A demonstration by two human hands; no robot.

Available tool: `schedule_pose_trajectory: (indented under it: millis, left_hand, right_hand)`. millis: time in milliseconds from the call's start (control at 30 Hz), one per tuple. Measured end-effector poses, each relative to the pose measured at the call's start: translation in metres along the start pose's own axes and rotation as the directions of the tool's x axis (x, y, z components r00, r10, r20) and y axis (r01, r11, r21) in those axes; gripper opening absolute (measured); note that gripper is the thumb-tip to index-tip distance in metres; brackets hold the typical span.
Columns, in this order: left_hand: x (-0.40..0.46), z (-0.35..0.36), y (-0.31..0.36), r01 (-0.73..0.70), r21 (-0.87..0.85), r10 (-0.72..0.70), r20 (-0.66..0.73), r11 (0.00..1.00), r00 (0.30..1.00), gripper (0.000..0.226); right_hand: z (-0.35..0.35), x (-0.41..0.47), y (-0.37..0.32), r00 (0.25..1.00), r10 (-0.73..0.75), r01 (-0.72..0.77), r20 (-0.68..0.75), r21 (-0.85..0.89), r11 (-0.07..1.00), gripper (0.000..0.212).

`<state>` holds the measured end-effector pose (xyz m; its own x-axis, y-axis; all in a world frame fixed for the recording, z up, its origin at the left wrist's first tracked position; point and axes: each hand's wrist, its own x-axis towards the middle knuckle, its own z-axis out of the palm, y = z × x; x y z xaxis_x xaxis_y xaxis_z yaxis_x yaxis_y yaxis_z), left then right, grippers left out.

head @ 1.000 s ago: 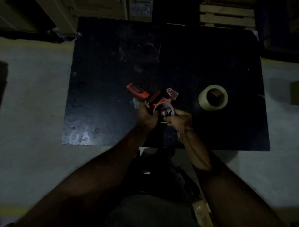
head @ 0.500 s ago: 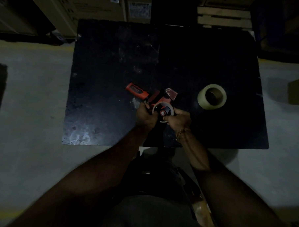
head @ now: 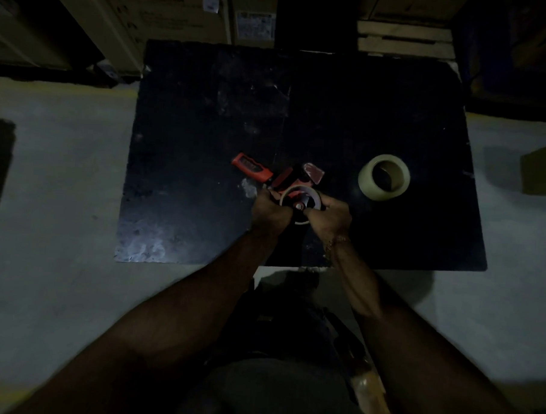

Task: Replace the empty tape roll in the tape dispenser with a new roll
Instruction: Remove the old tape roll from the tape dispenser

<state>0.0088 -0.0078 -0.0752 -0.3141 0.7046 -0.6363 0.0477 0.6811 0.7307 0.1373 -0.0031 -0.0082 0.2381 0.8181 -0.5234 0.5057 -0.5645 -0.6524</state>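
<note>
Two hands on the spent core, fresh roll waiting to the right

Both hands meet at the tape dispenser, a red tool lying on its side on the dark surface, handle pointing up and to the left. The left hand is closed around the dispenser frame just left of the hub, pinning it down. The right hand is closed on the empty tape roll, fingers curled over its right rim and thumb near the red hub; the roll sits on the spindle and looks slightly lifted at its near edge, though the dim light makes that hard to confirm.

That empty roll is a thin cardboard ring: very light, stiff enough to pull but easy to crush or buckle if pinched hard across its width. It probably grips the spindle by friction, so an even pull at opposite rim points, straight off the hub, should serve better than prying at one side.

To the right of the dispenser, well apart from it, lies the new roll, pale and flat on the surface. It will be heavier and firm, with a smooth, slightly slippery outer wrap; fingers through the core give the surest hold. The serrated blade end of the dispenser is best avoided
</note>
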Motion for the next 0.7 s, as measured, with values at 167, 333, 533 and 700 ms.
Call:
schedule_pose_trajectory:
  millis: [167,333,533,700]
  left_hand:
    - [-0.025,-0.013,0.018,-0.037,-0.038,0.039,0.06,0.999,0.997,0.036]
    - [-0.029,-0.036,0.019,-0.027,-0.158,0.038,0.067,0.987,0.997,0.06]
    - [-0.022,-0.082,0.005,-0.042,-0.128,0.035,-0.052,0.991,0.998,0.033]
    - [-0.016,-0.113,-0.016,-0.051,-0.164,0.021,-0.178,0.985,0.984,0.034]
  right_hand:
    - [-0.005,-0.002,-0.001,0.998,-0.042,0.043,0.053,-0.024,0.999,0.028]
    - [0.004,-0.004,-0.001,0.99,-0.118,0.123,0.08,-0.06,0.991,0.038]
    - [0.029,-0.015,-0.02,0.976,-0.204,0.212,0.078,-0.1,0.972,0.035]
    - [0.057,-0.024,-0.033,0.946,-0.298,0.314,0.125,-0.126,0.941,0.028]
